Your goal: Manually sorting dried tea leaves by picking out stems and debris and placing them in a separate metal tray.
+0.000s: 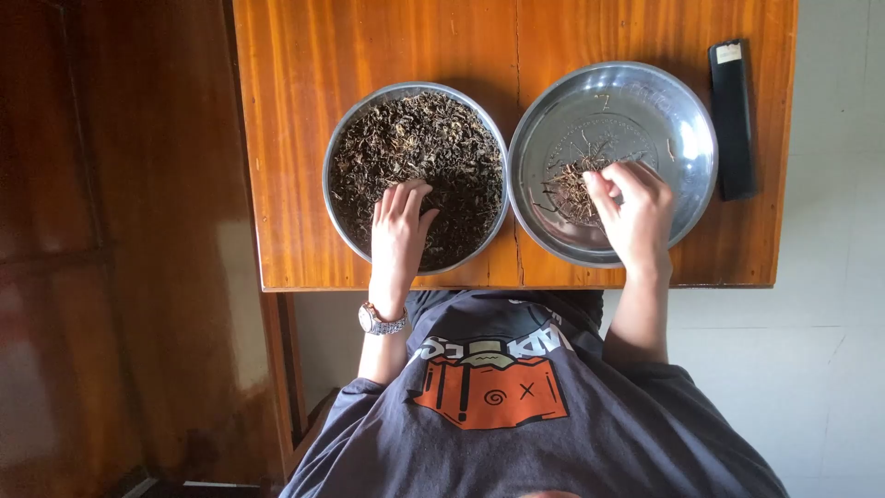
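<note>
Where wooden table [295,138] carries two round metal bowls side by side, rims nearly touching: left bowl [339,148] full of dark dried leaves [433,138]; right bowl [682,120] nearly bare, one small pile of stems [570,189]. Left hand [398,231] flat in leaves, fingers loosely spread, gripping nothing visible. Right hand [631,212] over stem pile, fingertips pinched; held content cannot be told. One wristwatch [380,321]. One black flat case [733,120] beside right bowl.

A round metal bowl [343,148] heaped with dark dried leaves [415,138] sits beside a near-empty metal bowl [682,120] holding stems [572,189].
</note>
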